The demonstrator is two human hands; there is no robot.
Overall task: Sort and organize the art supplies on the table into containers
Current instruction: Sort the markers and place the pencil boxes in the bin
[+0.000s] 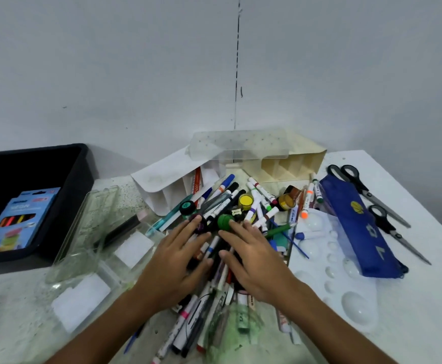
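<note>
Pile (230, 232): markers, pens and small paint pots are being heaped in a mixed tangle.
Left hand (173, 266): fingers straight, being pressed flat on the pile, nothing grasped.
Right hand (256, 261): likewise being laid flat, grasping nothing.

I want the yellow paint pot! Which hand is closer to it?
Right. The right hand lies on the pens just below the yellow pot, its fingers nearly under it. The left hand rests lower and farther left.

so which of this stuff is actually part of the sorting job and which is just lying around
Part of the job:
- pile of markers and pens
- yellow paint pot
- scissors
- clear containers
- black bin

Just lying about:
- nothing clearly; even the blue pouch and white palette look like supplies
</note>
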